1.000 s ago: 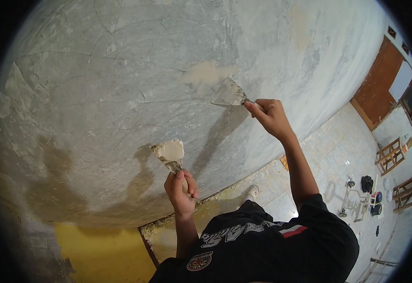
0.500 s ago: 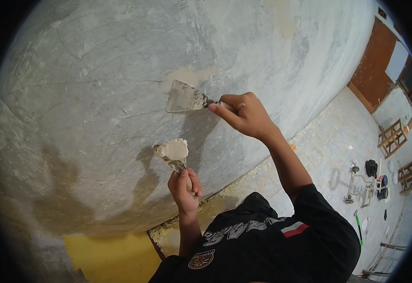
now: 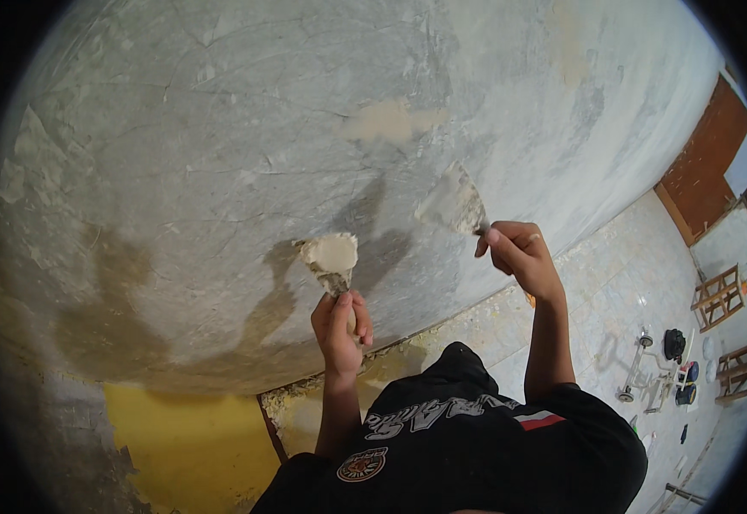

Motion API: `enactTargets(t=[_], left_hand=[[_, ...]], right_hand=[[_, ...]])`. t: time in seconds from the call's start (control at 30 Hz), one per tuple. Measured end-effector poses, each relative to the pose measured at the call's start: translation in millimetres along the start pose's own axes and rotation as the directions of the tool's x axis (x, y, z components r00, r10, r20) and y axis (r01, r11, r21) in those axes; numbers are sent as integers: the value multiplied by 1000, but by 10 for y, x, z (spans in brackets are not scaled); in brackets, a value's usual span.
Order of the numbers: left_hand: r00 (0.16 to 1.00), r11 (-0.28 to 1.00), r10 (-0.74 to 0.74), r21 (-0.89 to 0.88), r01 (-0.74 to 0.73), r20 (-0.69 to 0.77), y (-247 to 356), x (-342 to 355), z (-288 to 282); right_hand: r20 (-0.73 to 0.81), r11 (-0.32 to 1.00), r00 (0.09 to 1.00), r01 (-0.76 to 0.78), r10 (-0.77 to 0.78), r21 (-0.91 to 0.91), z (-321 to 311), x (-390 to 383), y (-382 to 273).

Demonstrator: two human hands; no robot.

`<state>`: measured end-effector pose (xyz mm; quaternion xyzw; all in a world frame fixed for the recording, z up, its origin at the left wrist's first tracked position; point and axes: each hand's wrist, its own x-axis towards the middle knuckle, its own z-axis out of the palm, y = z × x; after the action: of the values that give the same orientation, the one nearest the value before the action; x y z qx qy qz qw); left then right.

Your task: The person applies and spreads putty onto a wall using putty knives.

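Upright in my left hand (image 3: 342, 338) is a putty knife (image 3: 330, 274), its blade loaded with a lump of off-white filler (image 3: 332, 251). My right hand (image 3: 517, 257) grips a second, wider scraper (image 3: 450, 199), slightly blurred and thinly smeared; its handle is mostly hidden by my fingers. Both blades are in front of the cracked grey wall (image 3: 202, 128), below a smooth beige patch (image 3: 390, 122). Whether the scraper touches the wall I cannot tell.
Tiled floor (image 3: 604, 283) runs along the wall's foot toward a brown door (image 3: 703, 154). At right lie wooden stools (image 3: 716, 295), a metal frame with wheels (image 3: 643, 364) and a black bag (image 3: 673, 343). A yellow-painted surface (image 3: 185, 433) shows at lower left.
My right hand moved left with the scraper over the beige patch, then down and right, off the patch. The filler-loaded knife is slightly higher. The view has shifted a little too.
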<state>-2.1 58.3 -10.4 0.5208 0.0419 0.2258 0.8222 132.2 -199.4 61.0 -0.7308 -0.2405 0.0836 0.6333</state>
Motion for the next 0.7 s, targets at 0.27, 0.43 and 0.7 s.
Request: enactTargets(t=[0.27, 0.43, 0.7], left_hand=[[990, 979, 123, 157, -134, 75, 16, 58, 75], [987, 986, 160, 37, -160, -15, 125, 78, -2], [994, 991, 95, -92, -100, -62, 161, 107, 42]], right_hand=[[149, 926, 981, 165, -120, -341, 443, -65, -341], [58, 926, 990, 141, -129, -349, 280, -26, -221], [-57, 897, 949, 273, -310, -348, 84, 467, -126]])
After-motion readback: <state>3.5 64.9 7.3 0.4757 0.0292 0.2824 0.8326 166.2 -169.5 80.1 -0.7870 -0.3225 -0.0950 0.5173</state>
